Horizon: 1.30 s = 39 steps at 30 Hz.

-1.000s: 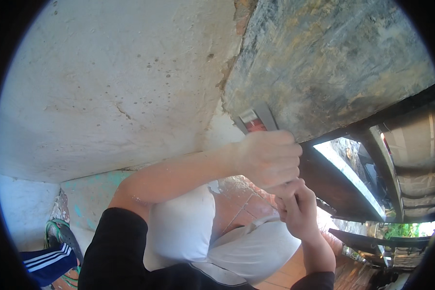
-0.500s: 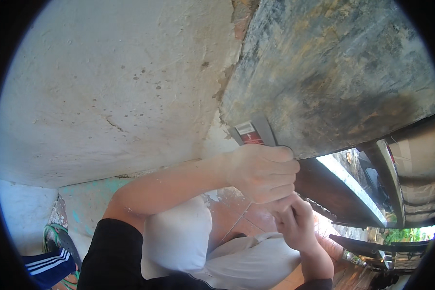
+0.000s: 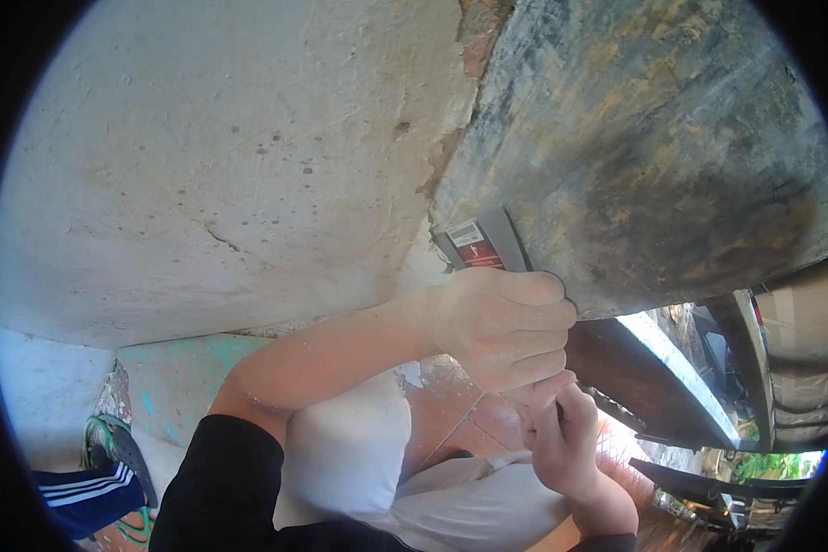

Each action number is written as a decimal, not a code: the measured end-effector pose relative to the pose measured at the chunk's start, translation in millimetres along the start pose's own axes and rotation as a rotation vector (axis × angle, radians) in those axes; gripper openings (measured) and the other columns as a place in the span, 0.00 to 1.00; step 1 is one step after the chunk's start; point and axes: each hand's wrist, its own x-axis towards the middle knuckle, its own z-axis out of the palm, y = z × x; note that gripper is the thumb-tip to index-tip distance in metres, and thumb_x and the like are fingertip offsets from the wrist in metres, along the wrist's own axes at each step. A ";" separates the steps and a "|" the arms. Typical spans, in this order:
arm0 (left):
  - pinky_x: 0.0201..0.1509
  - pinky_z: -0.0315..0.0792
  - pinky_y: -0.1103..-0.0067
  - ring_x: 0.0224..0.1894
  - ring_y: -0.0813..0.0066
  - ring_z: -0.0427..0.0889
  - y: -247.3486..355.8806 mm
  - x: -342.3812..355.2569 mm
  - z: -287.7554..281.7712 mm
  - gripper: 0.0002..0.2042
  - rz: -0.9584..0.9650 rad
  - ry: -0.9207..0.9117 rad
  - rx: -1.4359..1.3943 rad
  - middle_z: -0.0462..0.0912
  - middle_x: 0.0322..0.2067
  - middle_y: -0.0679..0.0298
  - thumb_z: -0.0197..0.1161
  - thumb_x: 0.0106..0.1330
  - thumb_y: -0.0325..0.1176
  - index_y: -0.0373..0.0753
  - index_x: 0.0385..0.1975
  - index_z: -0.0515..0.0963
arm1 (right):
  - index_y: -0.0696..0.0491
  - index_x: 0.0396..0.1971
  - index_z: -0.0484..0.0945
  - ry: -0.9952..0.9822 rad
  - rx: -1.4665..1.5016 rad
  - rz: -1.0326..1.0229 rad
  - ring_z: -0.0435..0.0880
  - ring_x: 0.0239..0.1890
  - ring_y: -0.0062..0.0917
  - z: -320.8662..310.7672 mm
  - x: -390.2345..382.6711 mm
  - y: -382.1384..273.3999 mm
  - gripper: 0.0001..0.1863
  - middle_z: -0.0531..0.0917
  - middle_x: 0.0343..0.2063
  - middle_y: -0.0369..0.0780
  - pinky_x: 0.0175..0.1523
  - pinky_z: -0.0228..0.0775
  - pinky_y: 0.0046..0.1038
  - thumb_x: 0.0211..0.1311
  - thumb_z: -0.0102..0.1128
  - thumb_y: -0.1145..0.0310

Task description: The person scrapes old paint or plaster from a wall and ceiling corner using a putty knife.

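My left hand (image 3: 508, 327) is closed in a fist around a scraper, a wide flat grey blade (image 3: 504, 237) with a red and white label. The blade lies against the corner where a pale plastered wall (image 3: 248, 212) meets a mottled dark grey surface (image 3: 635, 156). My fist hides the scraper's handle. Just below it, my right hand (image 3: 566, 442) is curled, its fingers close against the underside of the left fist. Whatever those fingers hold, if anything, is hidden.
Flaking plaster runs along the wall's broken edge (image 3: 448, 152). Dark boards (image 3: 658, 373) with a pale edge stand at the right. Below are my pale-clothed knees (image 3: 345, 451) and tiled floor (image 3: 460, 414). A dark sandal (image 3: 131, 465) and striped blue cloth (image 3: 87, 500) lie lower left.
The view has shifted slightly, so the wall's edge sits further right. The scraper's blade has moved a little upward and its label shows more sharply. Both hands keep their closed hold.
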 end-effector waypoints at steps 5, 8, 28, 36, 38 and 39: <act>0.27 0.63 0.78 0.19 0.72 0.66 0.6 -0.2 2.1 0.12 0.044 -0.009 -0.029 0.64 0.14 0.68 0.60 0.50 0.28 0.42 0.09 0.65 | 0.60 0.28 0.68 0.032 -0.107 -0.176 0.64 0.15 0.12 3.2 -2.6 4.8 0.14 0.68 0.14 0.32 0.20 0.53 0.19 0.76 0.44 0.69; 0.30 0.64 0.78 0.18 0.72 0.67 1.4 -0.3 0.5 0.12 0.018 -0.031 0.002 0.65 0.14 0.68 0.58 0.52 0.30 0.42 0.10 0.65 | 0.60 0.29 0.69 -0.005 -0.048 -0.056 0.63 0.15 0.11 -1.3 0.5 2.0 0.14 0.68 0.14 0.31 0.19 0.52 0.18 0.76 0.44 0.69; 0.30 0.66 0.75 0.21 0.71 0.68 7.9 6.9 4.9 0.13 0.041 0.056 -0.089 0.65 0.13 0.66 0.60 0.53 0.27 0.41 0.10 0.66 | 0.59 0.21 0.67 0.077 -0.138 -0.064 0.63 0.14 0.12 0.4 -16.5 1.2 0.23 0.68 0.12 0.31 0.20 0.52 0.18 0.79 0.38 0.63; 0.27 0.64 0.77 0.18 0.72 0.66 7.0 4.8 10.2 0.13 0.056 0.044 -0.067 0.62 0.13 0.68 0.58 0.54 0.26 0.41 0.10 0.64 | 0.66 0.42 0.74 -0.019 -0.190 -0.074 0.75 0.17 0.37 -6.3 -15.8 -0.3 0.08 0.75 0.19 0.49 0.26 0.65 0.31 0.67 0.50 0.79; 0.27 0.64 0.77 0.18 0.72 0.65 8.6 3.7 4.7 0.13 0.026 0.030 -0.065 0.61 0.13 0.68 0.58 0.53 0.26 0.41 0.09 0.64 | 0.66 0.41 0.74 -0.042 -0.214 -0.057 0.75 0.17 0.36 -6.0 -13.4 -1.2 0.07 0.74 0.19 0.49 0.26 0.65 0.31 0.67 0.50 0.79; 0.27 0.63 0.77 0.18 0.72 0.65 8.1 4.0 1.3 0.13 -0.002 0.013 -0.054 0.60 0.13 0.68 0.58 0.52 0.26 0.41 0.09 0.64 | 0.65 0.40 0.73 -0.043 -0.203 -0.064 0.75 0.17 0.37 -5.7 -13.2 -1.6 0.06 0.74 0.18 0.48 0.25 0.64 0.31 0.67 0.50 0.79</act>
